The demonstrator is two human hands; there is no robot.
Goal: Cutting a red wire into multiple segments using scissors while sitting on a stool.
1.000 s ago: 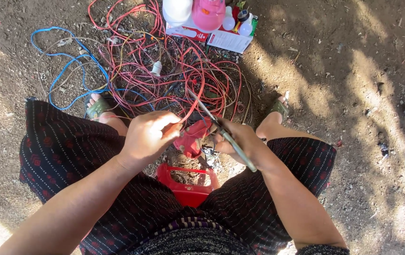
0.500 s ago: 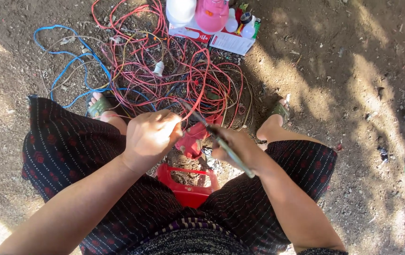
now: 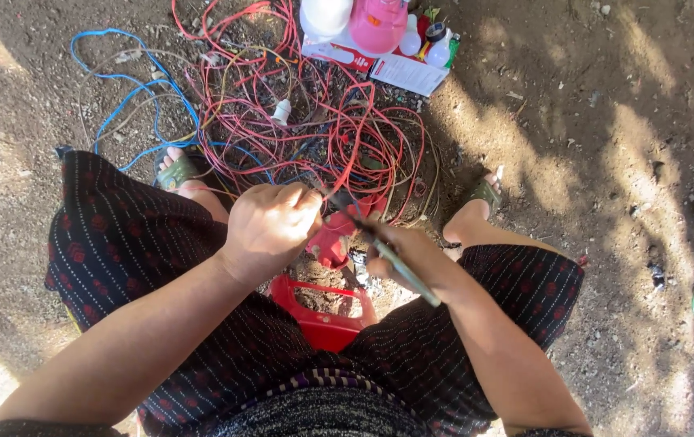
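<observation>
Left hand remains clenched on the red wire above the red tub; right hand keeps its grip on the cutter, now shifted slightly closer.

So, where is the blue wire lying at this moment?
In the head view the blue wire lies on the dirt ground at the upper left, left of the red wire tangle and above the left foot.

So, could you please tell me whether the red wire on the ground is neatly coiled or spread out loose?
Spread loose: the red wire sprawls in tangled, overlapping loops across the dirt, mixed with a blue wire, not wound in one tidy coil.
</observation>
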